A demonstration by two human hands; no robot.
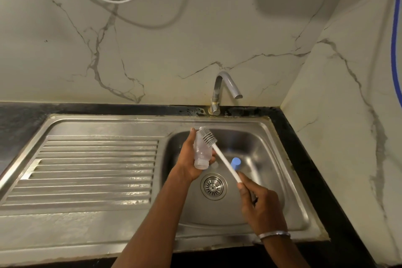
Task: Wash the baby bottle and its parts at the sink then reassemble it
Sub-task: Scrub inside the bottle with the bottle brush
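Left section: the ribbed draining board (93, 165) of a stainless steel sink (267, 154), set into a black counter (304, 148). Cables (121, 0) hang on the marble-patterned wall above.

Centre: the left hand (187, 161) is over the basin's near-left quarter, close to the edge that meets the draining board. Its fingers are wrapped round a clear baby bottle (201, 155). The bottle is tilted, with its threaded open neck towards the person and its base towards the far rim. Whether the bottle carries print cannot be told.

A white bottle brush (221, 156) runs diagonally across the basin. Its grey bristle head lies against the outside of the bottle at the base end. The drain strainer (213, 186) sits in the basin floor, just nearer than the bottle neck. The tap (224, 87) stands at the sink's far edge, with its spout turned right.

Right of centre: a blue piece (235, 163) lies on the basin floor beyond the strainer, partly crossed by the brush handle. The right hand (258, 204) is over the basin's near-right quarter and pinches the handle's lower end, its fingers curled. There is a silver bangle (274, 235) on that wrist.

Far right: a blue hose (394, 50) runs down the side wall.
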